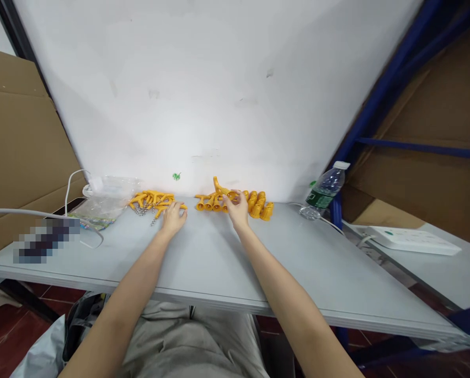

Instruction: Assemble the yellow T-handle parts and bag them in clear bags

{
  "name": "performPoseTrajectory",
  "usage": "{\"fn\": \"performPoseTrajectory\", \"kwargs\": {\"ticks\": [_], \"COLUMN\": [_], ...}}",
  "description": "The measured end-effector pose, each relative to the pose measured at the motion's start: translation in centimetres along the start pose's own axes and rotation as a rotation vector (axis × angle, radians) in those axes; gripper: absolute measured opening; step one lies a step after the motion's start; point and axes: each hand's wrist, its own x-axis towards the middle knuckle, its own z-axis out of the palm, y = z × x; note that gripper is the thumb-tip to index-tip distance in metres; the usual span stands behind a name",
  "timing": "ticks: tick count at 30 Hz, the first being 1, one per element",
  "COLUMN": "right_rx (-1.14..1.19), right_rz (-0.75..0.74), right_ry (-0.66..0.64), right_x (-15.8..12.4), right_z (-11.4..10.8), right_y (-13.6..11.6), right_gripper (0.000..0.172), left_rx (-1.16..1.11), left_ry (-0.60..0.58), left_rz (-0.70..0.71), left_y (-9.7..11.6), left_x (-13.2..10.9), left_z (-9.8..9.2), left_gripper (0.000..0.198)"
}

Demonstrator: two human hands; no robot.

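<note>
- Both hands are out at the far edge of the table [219, 262], by the wall. Neither grip looks closed from my view. My right hand [238, 209] has its fingers bent loosely over the orange plastic pieces and touches one, but I cannot tell whether it has pinched that piece.
- My left hand [174, 216] lies nearly flat on the table, fingers spread. Its tips are at the near edge of the left pile [152, 200], and it holds nothing that I can see.
- The right row [235, 202] of orange pieces stands in a line against the wall. One curved piece [218, 186] sticks up above the others, just beside my right fingers.
- The left pile is looser, with a thin metal chain [142, 211] tangled in it.
- Handling, as I judge it: the pieces are small, light and stiff moulded plastic, probably smooth enough to slip. They should not break easily. A pinch across the narrow stem should hold better than one on the flared end.
- The chain is limp and may drag neighbouring pieces if I lift it.
- A clear bag [105, 202] sits to the left of the pile, and a water bottle [324, 190] stands to the right, well apart from the hands.
</note>
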Motion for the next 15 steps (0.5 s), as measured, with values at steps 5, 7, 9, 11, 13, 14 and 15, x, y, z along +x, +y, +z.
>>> {"fn": "performPoseTrajectory", "kwargs": {"ticks": [5,7,9,11,13,14,15], "right_rx": [-0.321,-0.446,-0.562,-0.672,-0.782,-0.838,-0.892], "right_rz": [-0.231,-0.284,-0.328,-0.374,-0.401,-0.402,-0.4], "right_ry": [-0.173,-0.246,-0.341,-0.44,-0.512,-0.535,-0.555], "right_x": [0.6,0.6,0.5,0.5,0.5,0.5,0.4], "right_z": [3.2,4.9,6.6,8.0,9.1,9.5,9.8], "right_y": [1.2,1.6,2.0,2.2,2.4,2.4,2.4], "right_gripper": [0.031,0.033,0.037,0.041,0.043,0.042,0.041], "left_rx": [0.007,0.002,-0.002,-0.008,-0.02,-0.026,-0.032], "left_ry": [0.005,0.011,0.016,0.02,0.024,0.026,0.028], "left_rz": [0.01,0.007,0.006,0.004,0.011,0.018,0.024], "left_y": [0.1,0.1,0.1,0.0,0.0,-0.1,-0.1], "left_x": [-0.1,-0.1,-0.1,-0.1,-0.1,-0.1,-0.1], "left_z": [0.0,0.0,0.0,0.1,0.2,0.2,0.2], "left_gripper": [0.026,0.026,0.025,0.023,0.023,0.022,0.021]}}
